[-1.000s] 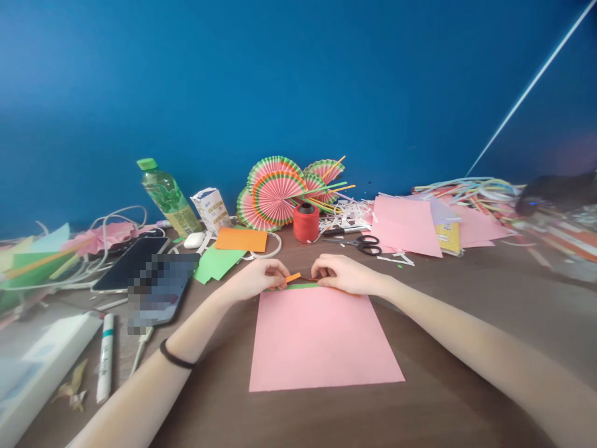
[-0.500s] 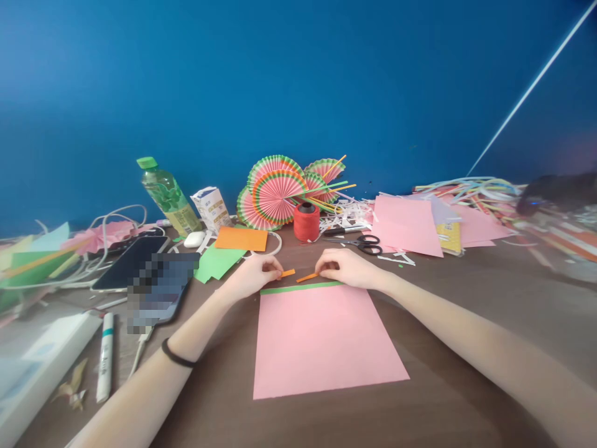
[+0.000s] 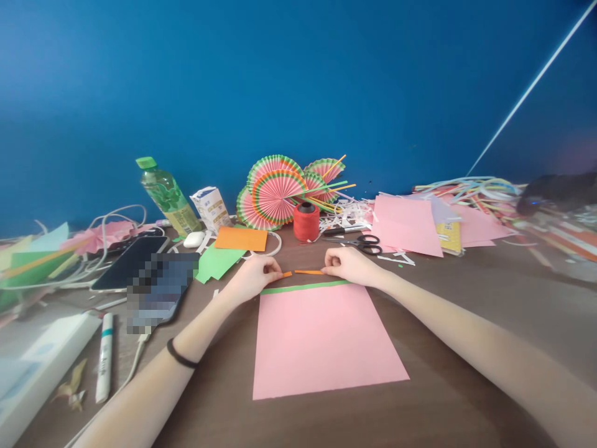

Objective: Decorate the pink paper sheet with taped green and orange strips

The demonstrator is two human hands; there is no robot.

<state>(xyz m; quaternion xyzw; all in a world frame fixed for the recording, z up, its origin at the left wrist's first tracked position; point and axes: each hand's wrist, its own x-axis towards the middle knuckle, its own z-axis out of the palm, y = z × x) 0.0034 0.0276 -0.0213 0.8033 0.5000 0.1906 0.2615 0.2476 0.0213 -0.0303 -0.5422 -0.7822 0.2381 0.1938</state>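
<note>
Just beyond the far edge of a pink paper sheet [image 3: 326, 342], my left hand [image 3: 256, 274] pinches a short orange paper strip [image 3: 288, 274]. My right hand [image 3: 349, 264] pinches a second orange paper strip [image 3: 308, 272], longer and thinner to the eye. The two strips point at each other end to end, with a small gap between them. A narrow green strip [image 3: 305, 287] runs along the sheet's far edge, close below both hands. The sheet lies flat on the brown table [image 3: 448, 386].
Behind my hands stand a red thread spool [image 3: 306, 223] and folded paper fans [image 3: 277, 193]. Scissors [image 3: 359, 242] and pink sheets [image 3: 408, 224] lie to the right. Orange paper [image 3: 241, 239], green paper [image 3: 219, 262], phones [image 3: 165, 289], a bottle [image 3: 170, 199] and a marker [image 3: 105, 358] are leftward.
My right hand has shifted slightly right, and its strip has swung closer to level. The left strip has also levelled a little. Both strips stay pinched; the pink sheet stays put.
</note>
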